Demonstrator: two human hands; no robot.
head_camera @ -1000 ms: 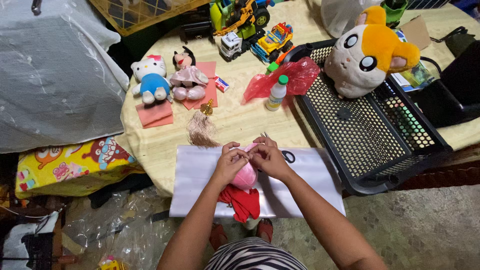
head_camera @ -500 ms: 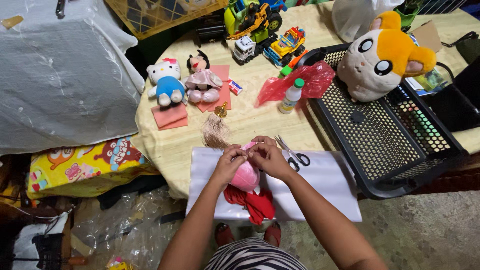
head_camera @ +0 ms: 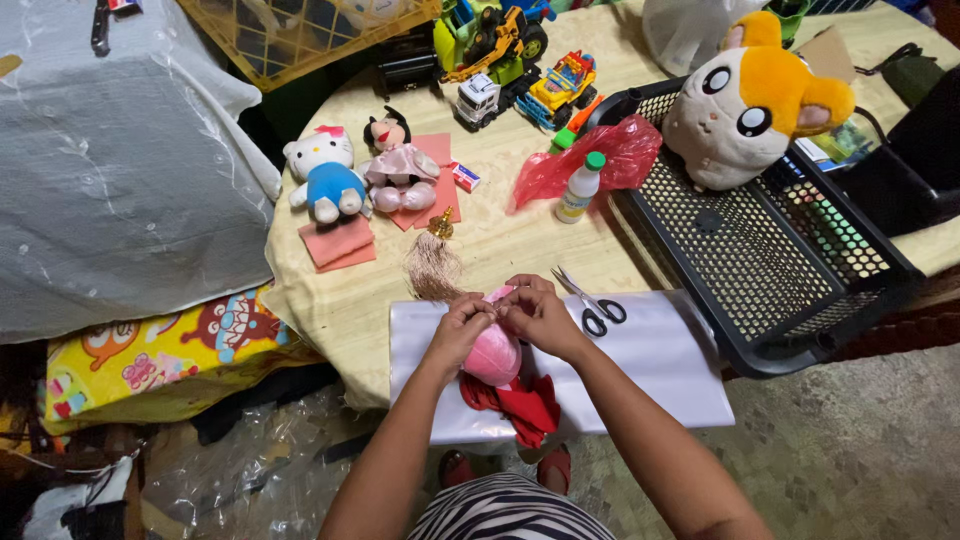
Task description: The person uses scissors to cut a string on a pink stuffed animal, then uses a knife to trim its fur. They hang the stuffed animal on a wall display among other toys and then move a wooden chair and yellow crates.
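Low centre of the frame: both hands meet over a round pink stuffed doll head [head_camera: 492, 355], its red cloth body [head_camera: 520, 405] trailing down toward the person. Left hand [head_camera: 462, 330] and right hand [head_camera: 535, 312] have fingers pinched shut on its top. Black-handled scissors [head_camera: 592, 305] lie just right, nearer the right hand.

— Furniture?
— One table [head_camera: 700, 215] under a cream patterned cloth; to the left, a bulk covered with sheer white fabric [head_camera: 110, 170].
— Floor?
— Mottled grey-green floor [head_camera: 850, 440] lower right; crumpled clear plastic [head_camera: 240, 470] lower left.
— Light?
— Even, warm.
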